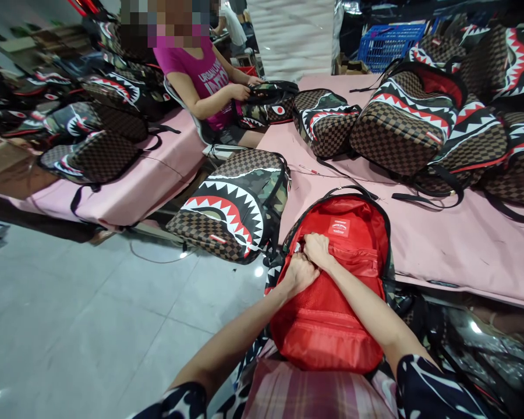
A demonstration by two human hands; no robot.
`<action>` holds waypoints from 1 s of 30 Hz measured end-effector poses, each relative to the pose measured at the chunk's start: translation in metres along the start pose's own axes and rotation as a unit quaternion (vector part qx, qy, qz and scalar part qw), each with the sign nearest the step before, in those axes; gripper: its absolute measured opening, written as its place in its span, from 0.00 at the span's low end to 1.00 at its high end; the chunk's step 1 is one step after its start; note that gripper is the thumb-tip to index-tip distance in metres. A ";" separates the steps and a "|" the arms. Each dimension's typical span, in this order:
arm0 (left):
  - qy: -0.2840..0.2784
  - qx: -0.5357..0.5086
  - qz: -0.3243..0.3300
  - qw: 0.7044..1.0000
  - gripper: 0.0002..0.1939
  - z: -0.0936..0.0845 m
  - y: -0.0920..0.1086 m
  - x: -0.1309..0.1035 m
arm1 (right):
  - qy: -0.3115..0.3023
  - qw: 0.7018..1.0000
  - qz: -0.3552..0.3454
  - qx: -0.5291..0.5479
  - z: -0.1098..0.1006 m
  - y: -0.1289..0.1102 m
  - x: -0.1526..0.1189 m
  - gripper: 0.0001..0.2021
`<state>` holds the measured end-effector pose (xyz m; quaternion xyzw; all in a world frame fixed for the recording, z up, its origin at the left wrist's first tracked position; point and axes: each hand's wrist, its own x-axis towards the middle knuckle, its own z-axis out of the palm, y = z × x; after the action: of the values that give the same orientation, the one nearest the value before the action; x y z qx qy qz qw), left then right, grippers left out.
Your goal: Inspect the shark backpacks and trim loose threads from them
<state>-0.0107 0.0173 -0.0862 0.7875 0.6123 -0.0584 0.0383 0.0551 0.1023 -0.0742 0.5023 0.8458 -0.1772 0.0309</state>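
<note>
An opened backpack with a red lining [332,343] leans from my lap against the edge of the pink table. Inside it, near its left rim, my left hand [302,272] is closed, fingers curled against the lining. Just above and touching it, my right hand [318,250] is also closed, fingertips bent down at the same spot. What the fingers pinch is too small to make out. A red label [339,227] sits on the lining above the hands. To the left, a checkered backpack with a shark-mouth print [227,209] lies at the table edge.
More checkered backpacks [402,128] are heaped on the pink table [441,244] at the right. Across it, a person in a pink shirt [201,75] handles a camouflage bag [266,110]. Another pink table [152,174] holds bags at the left. A blue crate [388,46] stands behind.
</note>
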 end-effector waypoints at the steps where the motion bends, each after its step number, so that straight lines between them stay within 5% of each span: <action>1: -0.001 0.000 0.000 1.000 0.24 0.000 0.000 0.000 | 0.001 1.000 0.001 0.000 0.001 0.000 0.000 0.10; 30: 0.028 0.000 0.014 1.000 0.19 0.008 -0.001 0.001 | 0.012 0.999 -0.033 -0.026 0.000 -0.006 0.000 0.11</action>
<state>-0.0117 0.0175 -0.0946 0.7973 0.6020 -0.0364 0.0219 0.0495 0.0999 -0.0723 0.4751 0.8667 -0.1496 0.0281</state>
